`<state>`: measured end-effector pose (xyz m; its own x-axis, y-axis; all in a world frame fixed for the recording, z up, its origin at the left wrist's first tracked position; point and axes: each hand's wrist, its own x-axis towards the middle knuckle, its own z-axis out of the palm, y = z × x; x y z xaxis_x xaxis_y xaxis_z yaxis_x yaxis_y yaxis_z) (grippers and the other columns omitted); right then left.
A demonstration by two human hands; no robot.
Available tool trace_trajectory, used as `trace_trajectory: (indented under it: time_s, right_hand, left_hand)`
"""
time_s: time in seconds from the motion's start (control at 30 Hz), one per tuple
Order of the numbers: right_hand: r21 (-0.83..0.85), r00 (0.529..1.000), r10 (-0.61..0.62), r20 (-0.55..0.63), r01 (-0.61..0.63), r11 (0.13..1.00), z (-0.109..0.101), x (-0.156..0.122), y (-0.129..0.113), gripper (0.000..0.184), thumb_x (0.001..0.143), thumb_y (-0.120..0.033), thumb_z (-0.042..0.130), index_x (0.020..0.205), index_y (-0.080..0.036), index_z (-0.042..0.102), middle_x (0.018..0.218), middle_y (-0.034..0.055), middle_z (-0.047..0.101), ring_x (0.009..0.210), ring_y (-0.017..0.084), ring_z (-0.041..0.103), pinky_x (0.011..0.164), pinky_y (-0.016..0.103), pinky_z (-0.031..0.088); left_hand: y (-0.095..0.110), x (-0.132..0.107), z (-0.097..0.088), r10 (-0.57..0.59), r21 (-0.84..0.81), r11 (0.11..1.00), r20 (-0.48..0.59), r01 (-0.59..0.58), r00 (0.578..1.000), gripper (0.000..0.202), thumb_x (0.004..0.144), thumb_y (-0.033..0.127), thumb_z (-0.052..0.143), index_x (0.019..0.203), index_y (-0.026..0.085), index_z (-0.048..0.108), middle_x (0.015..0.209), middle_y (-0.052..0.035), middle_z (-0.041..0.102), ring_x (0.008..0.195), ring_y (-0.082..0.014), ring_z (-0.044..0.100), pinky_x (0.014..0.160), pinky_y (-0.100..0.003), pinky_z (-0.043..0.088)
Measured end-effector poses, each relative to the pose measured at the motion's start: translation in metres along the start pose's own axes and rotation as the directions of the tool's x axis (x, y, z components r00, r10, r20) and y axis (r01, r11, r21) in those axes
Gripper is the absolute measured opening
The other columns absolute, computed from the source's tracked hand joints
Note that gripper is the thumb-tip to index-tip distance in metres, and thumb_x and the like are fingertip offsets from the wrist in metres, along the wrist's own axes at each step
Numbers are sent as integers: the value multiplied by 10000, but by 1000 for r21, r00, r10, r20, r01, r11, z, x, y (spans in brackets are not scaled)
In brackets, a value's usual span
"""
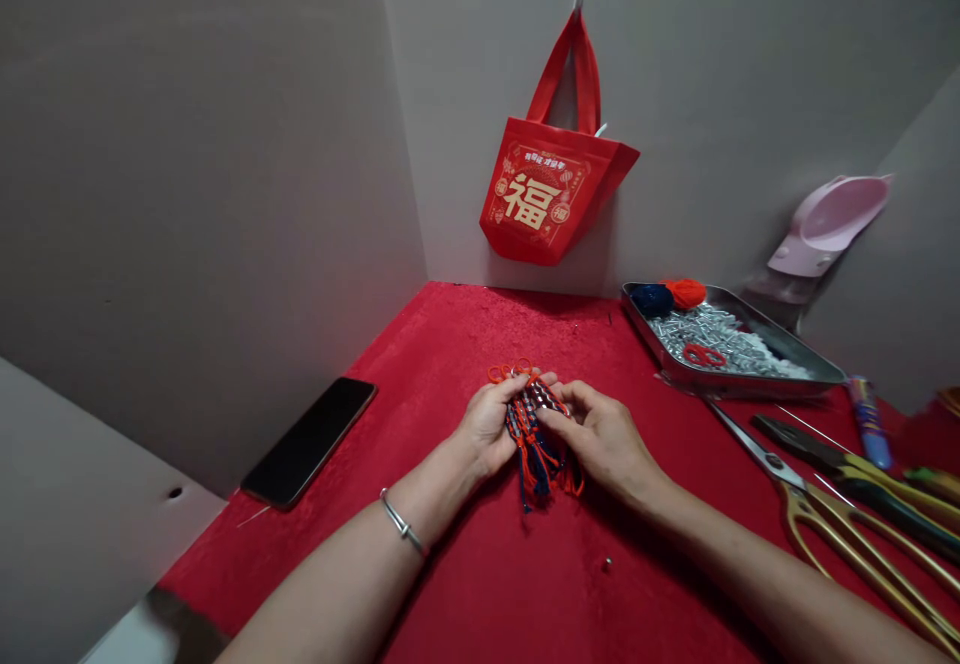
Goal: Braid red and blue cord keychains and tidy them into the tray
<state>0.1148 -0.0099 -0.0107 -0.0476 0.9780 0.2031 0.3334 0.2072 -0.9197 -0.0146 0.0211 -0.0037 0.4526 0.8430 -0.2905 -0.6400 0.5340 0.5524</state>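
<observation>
Both my hands meet over a bundle of red and navy knotted cords (537, 436) with small metal beads, lying on the red cloth (480, 564). My left hand (491, 422) curls round the bundle's left side, fingers closed on it; a silver bangle sits on that wrist. My right hand (600, 436) grips the bundle from the right, its fingertips pressed on the beaded part. Red loops stick out above the fingers, and loose cord ends trail toward me.
A black phone (309, 441) lies at the left edge. A metal tray (750, 380) holds silver beads, navy and red thread balls. Gold-handled scissors (832, 519), pliers and a lighter lie right. A red bag (551, 189) hangs on the wall. A small bead (607, 564) lies loose.
</observation>
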Motion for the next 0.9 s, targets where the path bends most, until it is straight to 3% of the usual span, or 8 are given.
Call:
trace_trajectory:
  time_s: [0.1, 0.2, 0.37, 0.47, 0.53, 0.77, 0.9]
  right_hand:
    - [219, 995, 93, 28, -97, 971, 1, 2, -1, 204, 718, -329, 569, 799, -146, 607, 688, 29, 620, 571, 128, 534, 548, 258, 413]
    - [295, 986, 164, 29, -165, 941, 1, 5, 1, 252, 732, -350, 552, 823, -130, 634, 609, 17, 600, 501, 121, 513, 510, 261, 407]
    - [85, 998, 16, -61, -10, 996, -2, 6, 8, 304, 741, -364, 563, 960, -171, 647, 889, 73, 671, 810, 200, 608, 725, 324, 449]
    - [-85, 991, -9, -134, -2, 996, -5, 4, 7, 276, 728, -366, 579, 912, -163, 614, 808, 70, 665, 708, 189, 608, 654, 315, 451]
    - [-99, 987, 7, -161, -23, 995, -6, 5, 5, 233, 715, -370, 585, 820, -161, 586, 727, 58, 648, 624, 172, 589, 586, 297, 442]
    - [191, 981, 186, -52, -173, 966, -6, 6, 2, 198, 639, -275, 623, 783, -159, 552, 587, 12, 606, 517, 143, 559, 501, 266, 422]
    - [263, 977, 210, 35, -212, 941, -3, 3, 0, 178, 651, -304, 616, 739, -160, 558, 549, -8, 584, 463, 118, 523, 484, 256, 399]
  left_hand:
    - [0, 2, -1, 69, 55, 996, -95, -64, 993, 160, 811, 115, 452, 853, 48, 592, 725, -123, 655, 663, -181, 642, 740, -342, 502]
    - [-1, 4, -3, 106, 70, 993, -147, -96, 984, 122, 792, 78, 463, 781, 67, 584, 631, -81, 632, 557, -145, 617, 667, -302, 512]
    - [-2, 2, -1, 45, -33, 998, -90, -49, 995, 176, 795, 104, 427, 740, 64, 589, 632, -86, 638, 573, -142, 621, 666, -275, 512]
    - [-1, 0, 0, -19, -82, 996, -13, 18, 1000, 237, 789, 141, 386, 791, 49, 604, 687, -122, 652, 672, -188, 640, 740, -333, 506]
    - [1, -1, 1, -24, -74, 997, 4, 24, 1000, 257, 765, 131, 385, 843, 33, 609, 725, -139, 659, 721, -206, 644, 769, -351, 497]
    - [2, 0, -2, 49, 62, 997, -18, -48, 999, 207, 729, 37, 435, 821, 20, 620, 738, -137, 658, 659, -168, 639, 716, -289, 509]
    - [1, 0, -2, 59, 97, 994, -72, -52, 996, 126, 764, 87, 521, 832, 37, 613, 758, -125, 654, 638, -169, 638, 694, -324, 522]
